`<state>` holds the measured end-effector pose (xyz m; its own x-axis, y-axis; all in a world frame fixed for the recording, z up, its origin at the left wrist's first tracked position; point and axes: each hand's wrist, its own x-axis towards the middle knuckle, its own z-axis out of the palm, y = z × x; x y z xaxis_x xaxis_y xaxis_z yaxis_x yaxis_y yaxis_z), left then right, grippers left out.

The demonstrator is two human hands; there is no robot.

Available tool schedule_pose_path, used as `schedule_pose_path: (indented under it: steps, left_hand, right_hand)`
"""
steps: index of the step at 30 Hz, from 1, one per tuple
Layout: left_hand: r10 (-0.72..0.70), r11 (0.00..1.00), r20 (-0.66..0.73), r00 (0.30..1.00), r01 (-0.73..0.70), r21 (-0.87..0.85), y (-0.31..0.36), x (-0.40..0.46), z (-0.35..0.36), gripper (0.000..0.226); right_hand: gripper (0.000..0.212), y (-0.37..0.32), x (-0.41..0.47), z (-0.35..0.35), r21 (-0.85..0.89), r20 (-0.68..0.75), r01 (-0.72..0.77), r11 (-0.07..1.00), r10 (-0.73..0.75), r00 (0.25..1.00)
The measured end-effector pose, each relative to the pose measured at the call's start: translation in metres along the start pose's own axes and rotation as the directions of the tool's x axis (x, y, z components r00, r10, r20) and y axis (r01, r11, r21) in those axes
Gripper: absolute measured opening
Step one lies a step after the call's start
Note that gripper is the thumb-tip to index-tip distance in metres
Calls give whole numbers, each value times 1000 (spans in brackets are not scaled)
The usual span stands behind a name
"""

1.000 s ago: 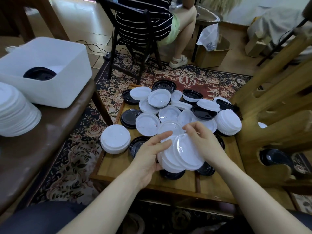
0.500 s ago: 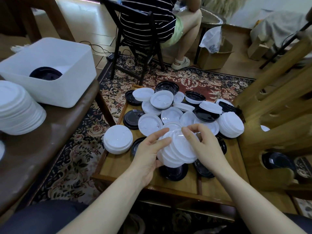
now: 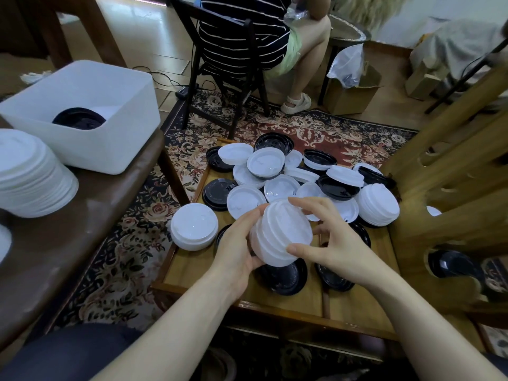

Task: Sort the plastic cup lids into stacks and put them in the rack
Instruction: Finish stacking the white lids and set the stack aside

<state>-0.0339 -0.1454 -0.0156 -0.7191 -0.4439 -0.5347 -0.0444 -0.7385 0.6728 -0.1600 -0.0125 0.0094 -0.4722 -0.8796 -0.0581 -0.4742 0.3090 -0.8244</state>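
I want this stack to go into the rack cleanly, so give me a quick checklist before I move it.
1. Left hand grips the white lid stack: ok.
2. Right hand steadies it with thumb and fingertips: ok.
3. Stack holds white lids only: ok.
4. Lids nested flush: not ok, edges look stepped.
5. Free slot in the wooden rack: cannot tell; one lower opening holds black lids.
6. Path right passes over another white stack: lift first.

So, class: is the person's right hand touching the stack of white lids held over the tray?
Touching. The head view shows the right hand with its thumb pressed on the white lid stack and its fingers curled over the top edge; the left hand cradles the other side.
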Motion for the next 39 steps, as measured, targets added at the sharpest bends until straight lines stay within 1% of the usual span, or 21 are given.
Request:
schedule_pose_path:
  steps: [2,5,9,10,13,19,25,28,32,35,37,39]
  left_hand:
    - [-1,1000,-4,1000,1,3,0,0,0,33]
    - [30,999,28,999,-31,24,0,-2,0,37]
    - [65,997,70,995,-67,27,-1,-4,-1,52]
    - [66,997,71,995,-69,32,-1,-4,-1,52]
    - [72,997,52,996,-73,14,-1,-2,0,36]
    - [92,995,34,995,-90,-44,-1,-2,1,24]
    - [120,992,27,992,-119,-51,-1,-3,2,25]
    - [131,991,57,990,-131,3,0,-4,3,27]
    - [130,987,105,986,-139,82,1,-3,3,39]
    - [144,985,49,988,-148,94,2,-4,4,41]
    - [178,982,-30,984,-175,76,5,-2,2,39]
    - [228,973,-132,965,-223,52,10,1,-2,39]
  right_hand:
    - [71,3,0,0,-23,34,42,999,-41,999]
    - [71,5,0,0,-50,75,74,996,-70,995]
    - [69,3,0,2,-80,83,100,992,-93,992]
    - [69,2,0,2,-91,88,105,990,-97,991]
    - [69,2,-1,3,-102,89,101,990,-92,992]
    - [78,7,-1,5,-9,87,1,1000,-1,996]
    - [89,12,3,11,-32,82,55,998,-52,995]
    - [89,13,4,14,-42,47,89,995,-87,995]
    - [89,14,4,18,-57,27,103,993,-101,994]
    - [92,17,6,18,-45,54,78,996,-76,996]
    - [96,21,8,17,-27,65,29,999,-27,997]
    - [97,27,11,16,-71,43,-21,997,24,999]
